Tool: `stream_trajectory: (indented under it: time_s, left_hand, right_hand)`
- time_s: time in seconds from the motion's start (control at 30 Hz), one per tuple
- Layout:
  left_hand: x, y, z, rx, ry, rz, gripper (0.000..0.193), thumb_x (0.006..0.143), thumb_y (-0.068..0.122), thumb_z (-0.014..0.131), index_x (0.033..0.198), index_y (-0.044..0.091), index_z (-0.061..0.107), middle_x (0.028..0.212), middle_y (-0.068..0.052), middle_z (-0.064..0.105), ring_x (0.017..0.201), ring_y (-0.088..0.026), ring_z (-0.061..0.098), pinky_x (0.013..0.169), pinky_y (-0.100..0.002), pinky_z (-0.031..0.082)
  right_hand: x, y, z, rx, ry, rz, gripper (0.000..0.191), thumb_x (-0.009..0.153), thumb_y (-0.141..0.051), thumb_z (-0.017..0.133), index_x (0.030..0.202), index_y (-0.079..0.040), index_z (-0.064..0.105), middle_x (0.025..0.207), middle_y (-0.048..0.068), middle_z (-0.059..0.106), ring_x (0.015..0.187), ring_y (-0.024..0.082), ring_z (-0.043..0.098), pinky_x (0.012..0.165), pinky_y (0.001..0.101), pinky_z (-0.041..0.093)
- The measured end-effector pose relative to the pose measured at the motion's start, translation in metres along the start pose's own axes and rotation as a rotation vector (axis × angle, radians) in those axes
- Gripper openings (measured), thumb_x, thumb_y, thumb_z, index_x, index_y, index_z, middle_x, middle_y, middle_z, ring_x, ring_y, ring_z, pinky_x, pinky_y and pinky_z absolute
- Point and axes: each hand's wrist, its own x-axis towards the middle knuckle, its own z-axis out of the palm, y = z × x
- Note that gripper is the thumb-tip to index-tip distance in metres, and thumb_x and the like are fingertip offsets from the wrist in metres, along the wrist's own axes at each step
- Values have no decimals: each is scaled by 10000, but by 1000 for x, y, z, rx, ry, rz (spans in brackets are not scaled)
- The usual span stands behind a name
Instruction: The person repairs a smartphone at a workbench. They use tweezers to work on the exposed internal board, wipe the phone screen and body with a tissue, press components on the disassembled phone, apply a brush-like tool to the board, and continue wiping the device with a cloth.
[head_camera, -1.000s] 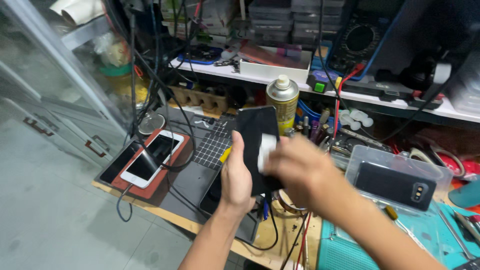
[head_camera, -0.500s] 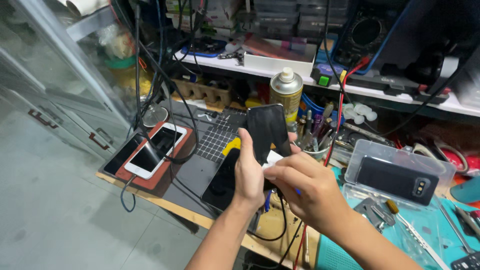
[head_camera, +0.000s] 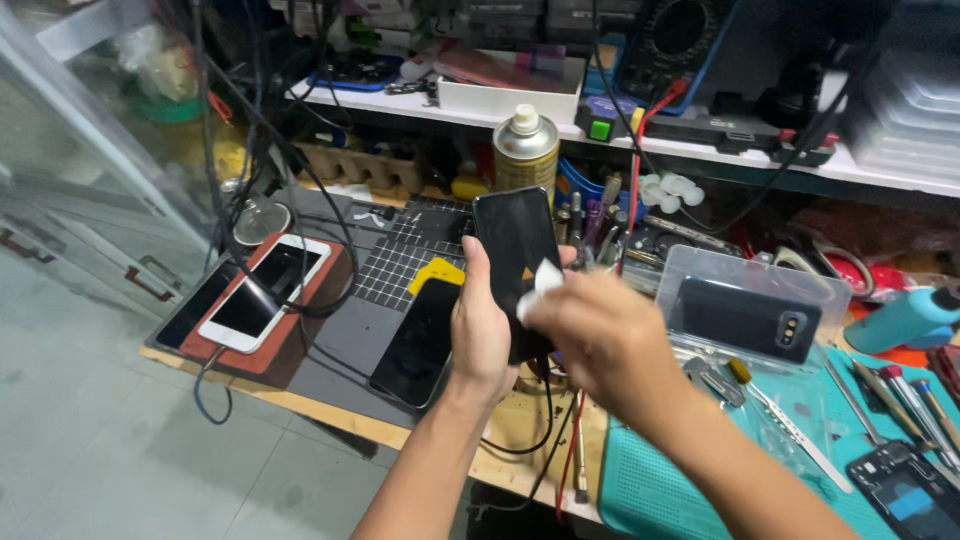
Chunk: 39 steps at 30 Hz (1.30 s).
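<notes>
From the head camera, looking down over a crowded repair bench: the left hand (head_camera: 482, 335) is gripping a black phone (head_camera: 517, 262) from below, thumb riding up its left edge, holding it upright and tilted above the bench's front edge, dark screen facing the camera. The right hand (head_camera: 590, 335) is pinching a small white wipe (head_camera: 538, 285) between its fingertips and pressing it against the lower right part of that screen. Just left of the held phone, a second dark phone (head_camera: 415, 342) is lying flat on the grey gridded mat (head_camera: 395, 262), a yellow pick (head_camera: 437, 272) touching its top end. Further left, a white phone (head_camera: 262, 292) is sitting on a reddish pad (head_camera: 262, 352) with cables looping over it. Behind the held phone, a spray can (head_camera: 525, 150) is standing upright. To the right, a clear plastic box (head_camera: 752, 312) is holding a black phone back, with tweezers (head_camera: 790, 432) lying on the teal mat (head_camera: 660, 485).
</notes>
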Motion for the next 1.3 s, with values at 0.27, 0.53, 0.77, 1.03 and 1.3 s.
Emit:
stream_trajectory:
  time_s: [0.27, 0.53, 0.77, 1.03, 1.3]
  left_hand:
    - [-12, 2, -6, 26, 166, 84, 665, 1089, 525, 325, 1276, -43, 616, 1140, -145, 712, 967, -226, 720, 875, -361, 592]
    - [-18, 36, -23, 90, 267, 163, 618, 1093, 472, 382, 1332, -47, 617, 1145, -155, 704, 1000, -234, 696, 909, -372, 592]
    - [-19, 22, -14, -107, 375, 224, 523, 1068, 380, 431, 1356, -40, 552, 1327, -114, 642, 1168, -239, 639, 956, -434, 586]
    - [-20, -1, -28, -177, 474, 172, 481, 1066, 343, 431, 1304, -49, 572, 1248, -145, 631, 1120, -260, 640, 941, -492, 594]
    - [-16, -5, -46, -270, 522, 149, 437, 1052, 336, 449, 1237, -36, 585, 1163, -122, 666, 1034, -247, 667, 896, -503, 594]
  right_hand:
    - [-34, 19, 9, 63, -82, 43, 173, 804, 15, 748, 958, -63, 743, 934, 92, 696, 879, 281, 683, 746, 381, 558]
    - [-45, 18, 25, -6, -15, 302, 233, 821, 11, 705, 1049, -14, 749, 1031, 142, 757, 911, 285, 738, 783, 374, 587]
    - [-50, -9, 70, 341, 54, 660, 200, 845, -104, 785, 983, 10, 696, 684, 57, 719, 570, 75, 616, 523, 243, 476]
    - [-59, -15, 78, 318, 193, 630, 164, 863, -77, 754, 972, -17, 648, 540, -34, 442, 508, 41, 367, 458, 253, 303]
    - [-64, -23, 89, 364, 157, 725, 73, 927, -89, 725, 971, -32, 716, 558, -15, 508, 526, 34, 412, 455, 244, 320]
